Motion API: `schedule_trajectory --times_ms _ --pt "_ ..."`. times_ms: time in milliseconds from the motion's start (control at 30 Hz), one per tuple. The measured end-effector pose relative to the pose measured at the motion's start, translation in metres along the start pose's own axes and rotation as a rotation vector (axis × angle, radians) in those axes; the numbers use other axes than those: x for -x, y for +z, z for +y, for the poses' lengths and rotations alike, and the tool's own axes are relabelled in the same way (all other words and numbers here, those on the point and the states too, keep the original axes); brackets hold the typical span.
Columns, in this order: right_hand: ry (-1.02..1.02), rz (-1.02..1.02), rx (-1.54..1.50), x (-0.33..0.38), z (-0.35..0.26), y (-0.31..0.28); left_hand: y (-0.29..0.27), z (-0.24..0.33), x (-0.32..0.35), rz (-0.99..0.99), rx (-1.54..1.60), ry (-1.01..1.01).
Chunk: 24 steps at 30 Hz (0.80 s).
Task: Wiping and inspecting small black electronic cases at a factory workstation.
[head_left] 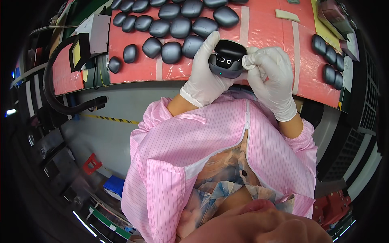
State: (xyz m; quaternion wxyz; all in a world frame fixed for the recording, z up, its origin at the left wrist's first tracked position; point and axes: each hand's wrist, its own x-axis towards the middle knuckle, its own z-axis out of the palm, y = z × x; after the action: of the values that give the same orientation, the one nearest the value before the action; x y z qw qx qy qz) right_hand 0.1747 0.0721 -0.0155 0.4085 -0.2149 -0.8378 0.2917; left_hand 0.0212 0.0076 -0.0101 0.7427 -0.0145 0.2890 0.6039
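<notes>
My left hand (206, 77), in a white glove, holds a dark grey earbud charging case (225, 73) from its left side and underneath. The case's lid is up, its glossy black inside shows, and a small green light glows on its front. My right hand (272, 73), also gloved in white, is at the case's right edge with thumb and fingertips pinched together. What those fingertips grip, if anything, is hidden. Several more grey cases (171, 52) with their lids down lie just beyond and to the left of my left hand.
A red mat (267, 36) covers the bench, crossed by pale tape strips. Several more cases (329, 54) sit at its right side. At the left stand a grey metal box (99, 34) and a black bent hose (48, 77). A pale foam strip (287, 15) lies at the back.
</notes>
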Motion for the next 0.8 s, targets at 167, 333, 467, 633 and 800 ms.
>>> schedule_trajectory --times_ms 167,333,467,633,800 --pt "0.023 -0.031 0.050 0.002 0.000 -0.005 0.001 -0.001 -0.001 -0.019 0.033 -0.006" --pt "0.193 0.078 -0.004 -0.001 0.001 -0.011 -0.001 -0.007 -0.007 -0.017 -0.287 0.161" --pt "-0.064 -0.095 0.078 -0.009 -0.015 -0.003 0.007 -0.016 -0.003 0.134 -0.207 0.150" --pt "0.021 -0.144 0.116 0.012 -0.008 -0.009 -0.006 -0.014 -0.005 0.082 -0.168 0.175" --pt "-0.031 -0.123 -0.006 -0.008 -0.011 0.002 0.000 -0.018 -0.005 0.106 -0.119 0.111"
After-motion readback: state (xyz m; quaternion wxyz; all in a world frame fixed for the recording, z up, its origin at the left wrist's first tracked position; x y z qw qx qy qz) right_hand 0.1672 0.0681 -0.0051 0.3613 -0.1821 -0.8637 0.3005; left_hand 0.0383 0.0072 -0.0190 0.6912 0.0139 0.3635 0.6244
